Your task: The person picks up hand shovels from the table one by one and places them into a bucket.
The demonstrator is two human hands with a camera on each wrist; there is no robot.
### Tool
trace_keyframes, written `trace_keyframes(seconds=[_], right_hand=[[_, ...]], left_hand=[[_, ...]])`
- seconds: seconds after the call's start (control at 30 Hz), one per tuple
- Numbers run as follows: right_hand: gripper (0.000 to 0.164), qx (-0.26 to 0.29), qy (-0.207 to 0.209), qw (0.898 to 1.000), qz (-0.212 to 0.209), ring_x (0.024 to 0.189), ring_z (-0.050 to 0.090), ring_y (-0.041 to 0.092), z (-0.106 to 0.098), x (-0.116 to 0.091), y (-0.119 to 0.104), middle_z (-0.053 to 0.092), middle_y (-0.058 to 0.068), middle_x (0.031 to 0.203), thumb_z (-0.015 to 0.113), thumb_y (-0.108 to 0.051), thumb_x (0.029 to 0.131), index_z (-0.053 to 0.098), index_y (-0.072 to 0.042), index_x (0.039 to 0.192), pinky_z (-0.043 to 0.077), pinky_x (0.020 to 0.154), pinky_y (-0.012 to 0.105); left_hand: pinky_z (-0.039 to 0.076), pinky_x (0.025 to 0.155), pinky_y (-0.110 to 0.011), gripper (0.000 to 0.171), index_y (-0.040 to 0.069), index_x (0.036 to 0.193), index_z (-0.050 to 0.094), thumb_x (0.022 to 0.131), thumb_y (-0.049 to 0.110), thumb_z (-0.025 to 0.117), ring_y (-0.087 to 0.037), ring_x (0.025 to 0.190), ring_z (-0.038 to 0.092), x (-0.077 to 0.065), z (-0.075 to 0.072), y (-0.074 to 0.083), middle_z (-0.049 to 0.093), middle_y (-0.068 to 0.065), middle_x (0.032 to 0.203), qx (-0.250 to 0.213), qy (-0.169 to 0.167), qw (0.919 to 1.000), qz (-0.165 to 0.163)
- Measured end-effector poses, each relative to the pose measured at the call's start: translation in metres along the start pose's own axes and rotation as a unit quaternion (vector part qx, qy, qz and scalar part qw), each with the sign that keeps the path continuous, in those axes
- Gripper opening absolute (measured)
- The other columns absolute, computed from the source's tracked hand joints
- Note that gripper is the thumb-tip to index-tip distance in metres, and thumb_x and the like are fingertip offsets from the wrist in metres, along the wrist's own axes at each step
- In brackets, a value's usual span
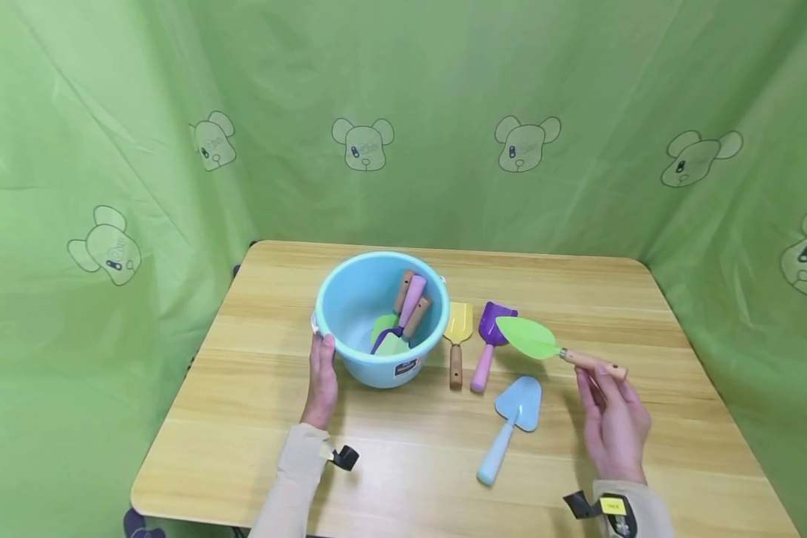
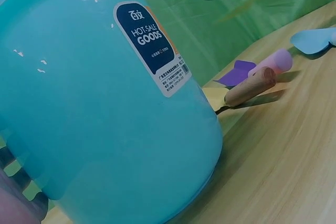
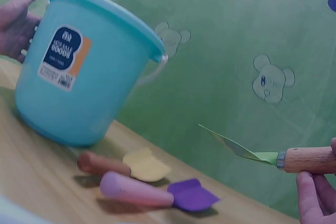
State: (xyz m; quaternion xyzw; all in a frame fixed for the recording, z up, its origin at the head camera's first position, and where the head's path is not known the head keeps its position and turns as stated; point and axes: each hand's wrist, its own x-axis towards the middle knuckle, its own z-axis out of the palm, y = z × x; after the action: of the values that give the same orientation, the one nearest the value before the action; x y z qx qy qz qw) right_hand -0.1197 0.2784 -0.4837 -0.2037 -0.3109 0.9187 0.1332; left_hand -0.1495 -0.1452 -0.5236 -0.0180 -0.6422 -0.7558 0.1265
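Note:
My right hand (image 1: 615, 430) pinches the wooden handle of a green leaf-shaped trowel (image 1: 528, 338) and holds it above the table. In the right wrist view its blade points left. My left hand (image 1: 321, 385) rests against the left side of a light blue bucket (image 1: 379, 371), fingers extended, one digit reaching its rim. Inside the bucket stand several small garden tools, with wooden handles (image 1: 416, 317) and a pink-purple handle (image 1: 413, 299) showing. Part of their blades is hidden by the bucket wall.
Right of the bucket lie a yellow shovel (image 1: 459, 323) with a wooden handle and a purple shovel (image 1: 489, 329) with a pink handle. A blue trowel (image 1: 519, 403) lies nearer the front. Green curtains (image 1: 444, 202) enclose the wooden table (image 1: 242, 448).

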Motion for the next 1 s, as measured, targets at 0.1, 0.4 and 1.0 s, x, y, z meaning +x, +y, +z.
trace_keyframes(seconds=[0.1, 0.4, 1.0], right_hand=[[0.01, -0.004, -0.01, 1.0, 0.0, 0.104, 0.075, 0.023, 0.01, -0.001, -0.001, 0.073, 0.012, 0.114, 0.065, 0.006, 0.096, 0.069, 0.002, 0.105, 0.057, 0.102, 0.029], [0.01, -0.005, -0.059, 0.998, 0.003, 0.103, 0.075, 0.024, 0.037, -0.007, -0.001, 0.073, 0.013, 0.114, 0.064, 0.005, 0.097, 0.069, 0.003, 0.105, 0.057, 0.102, 0.028], [0.018, -0.044, -0.15, 0.988, -0.006, 0.104, 0.075, 0.022, 0.079, -0.018, 0.008, 0.072, 0.012, 0.116, 0.061, 0.004, 0.1, 0.069, 0.003, 0.116, 0.056, 0.101, 0.027]], left_hand=[[0.014, 0.128, -0.064, 0.059, 0.026, 0.165, 0.023, 0.108, 0.038, 0.031, -0.05, 0.151, 0.03, 0.0, 0.0, 0.0, 0.033, -0.025, 0.164, 0.001, 0.001, 1.0, 0.002], [0.015, 0.128, -0.065, 0.061, 0.021, 0.166, 0.021, 0.108, 0.038, 0.031, -0.051, 0.15, 0.03, 0.001, 0.0, -0.002, 0.032, -0.026, 0.164, 0.0, -0.001, 1.0, 0.007], [0.015, 0.128, -0.064, 0.059, 0.027, 0.165, 0.024, 0.108, 0.038, 0.031, -0.048, 0.151, 0.031, 0.001, -0.001, -0.002, 0.035, -0.021, 0.164, 0.001, -0.002, 1.0, 0.004]])
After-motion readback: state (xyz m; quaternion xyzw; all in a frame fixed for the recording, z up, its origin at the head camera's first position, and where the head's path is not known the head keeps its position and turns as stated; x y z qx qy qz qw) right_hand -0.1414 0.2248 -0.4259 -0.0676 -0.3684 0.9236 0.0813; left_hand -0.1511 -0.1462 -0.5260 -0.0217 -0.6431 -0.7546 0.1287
